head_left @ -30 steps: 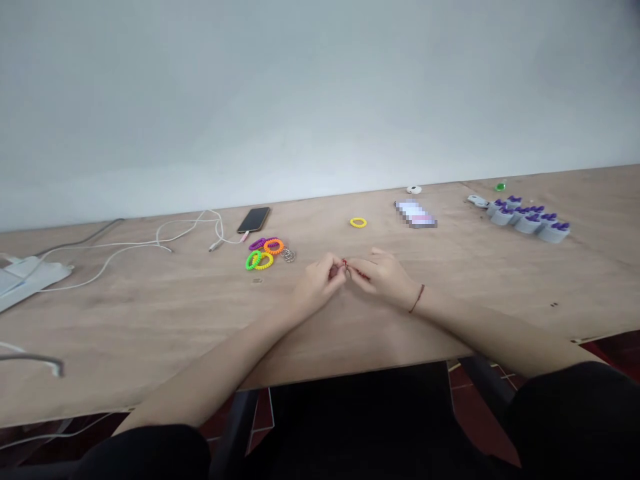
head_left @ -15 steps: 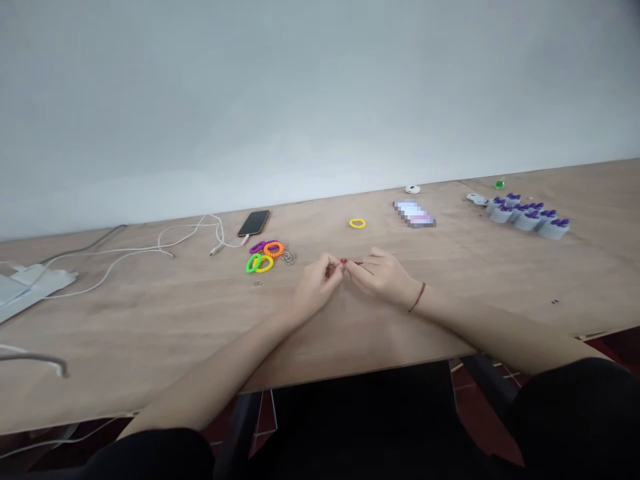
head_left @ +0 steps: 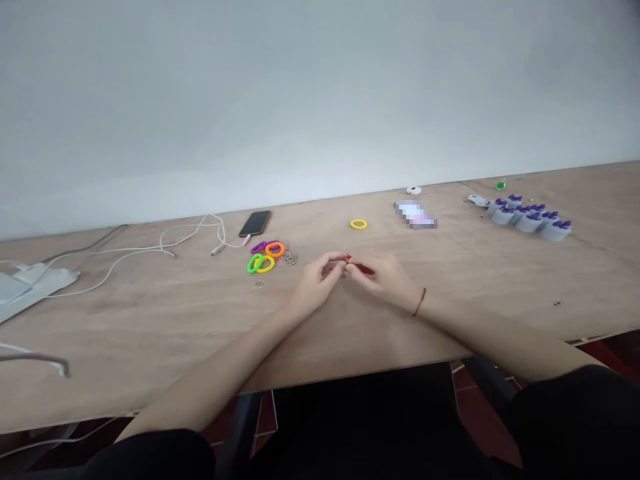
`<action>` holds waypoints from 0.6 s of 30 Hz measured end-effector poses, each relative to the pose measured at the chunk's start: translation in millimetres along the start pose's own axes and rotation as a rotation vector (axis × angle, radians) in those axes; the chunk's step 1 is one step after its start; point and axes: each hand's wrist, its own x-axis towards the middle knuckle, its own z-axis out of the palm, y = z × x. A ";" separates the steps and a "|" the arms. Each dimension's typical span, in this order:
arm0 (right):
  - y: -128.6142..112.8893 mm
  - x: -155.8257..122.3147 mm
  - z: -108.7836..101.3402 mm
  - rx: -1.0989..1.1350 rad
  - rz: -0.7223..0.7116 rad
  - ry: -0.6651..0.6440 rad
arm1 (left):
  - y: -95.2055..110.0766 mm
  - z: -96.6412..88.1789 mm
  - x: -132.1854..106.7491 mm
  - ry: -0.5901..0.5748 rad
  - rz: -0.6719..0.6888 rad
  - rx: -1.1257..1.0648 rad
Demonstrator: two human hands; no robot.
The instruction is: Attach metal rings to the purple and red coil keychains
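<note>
The left hand [head_left: 317, 283] and right hand [head_left: 385, 280] pinch a small red strip [head_left: 361, 267] above the wooden table [head_left: 150, 313], its long axis running sideways, most of it nearer the right hand

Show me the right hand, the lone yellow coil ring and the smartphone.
Right hand [head_left: 385, 280]: head view, on the back of the hand.
Yellow coil ring [head_left: 359, 229]: head view, on the near side of its band.
Smartphone [head_left: 255, 223]: head view, on its dark face.
</note>
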 end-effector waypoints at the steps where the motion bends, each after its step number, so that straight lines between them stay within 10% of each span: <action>1: -0.1 1.2 -1.7 0.059 0.033 -0.010 | -1.6 -0.5 0.8 -0.007 -0.007 -0.017; 18: 13.1 8.2 -13.4 0.199 0.042 -0.202 | -6.1 -6.3 4.4 -0.094 -0.043 -0.025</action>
